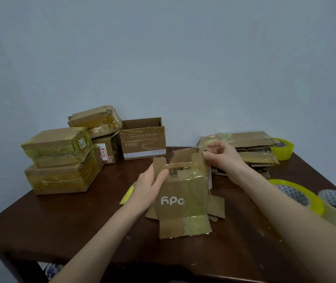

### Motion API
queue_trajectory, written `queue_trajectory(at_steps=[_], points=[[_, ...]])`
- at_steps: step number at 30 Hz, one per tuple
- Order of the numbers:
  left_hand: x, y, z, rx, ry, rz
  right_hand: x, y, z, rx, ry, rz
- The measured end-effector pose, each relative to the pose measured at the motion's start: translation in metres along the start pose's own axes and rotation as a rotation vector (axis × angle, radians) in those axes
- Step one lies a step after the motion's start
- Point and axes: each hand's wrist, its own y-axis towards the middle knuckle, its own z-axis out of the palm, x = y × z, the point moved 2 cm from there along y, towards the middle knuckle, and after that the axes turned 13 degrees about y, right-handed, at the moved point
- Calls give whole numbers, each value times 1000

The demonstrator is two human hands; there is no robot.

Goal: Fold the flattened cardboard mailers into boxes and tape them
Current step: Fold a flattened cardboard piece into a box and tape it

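While half-folded, mailer between both hands.

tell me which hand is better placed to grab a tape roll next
Right, probably. The tape rolls all lie on the right of the table, beside the right arm; the right hand pinches only a flap. The left hand grips the box and can steady it.

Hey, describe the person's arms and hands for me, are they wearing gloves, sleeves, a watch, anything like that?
Nothing worn shows. The left hand and right hand are bare, no gloves, and no rings can be made out. The left forearm and right forearm are bare to the picture's edge: no sleeves, watch or bracelet in view.
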Motion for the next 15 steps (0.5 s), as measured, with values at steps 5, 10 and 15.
queue_trajectory(at_steps=[5,10,15], points=[[-12,9,5,142,75,29,-10,-20,-4,84,-366,-250],[-16,5,7,191,112,83,-7,-31,-10,222,-492,-217],[-18,17,12,-4,74,-89,-9,-42,-9,136,-58,-166]])
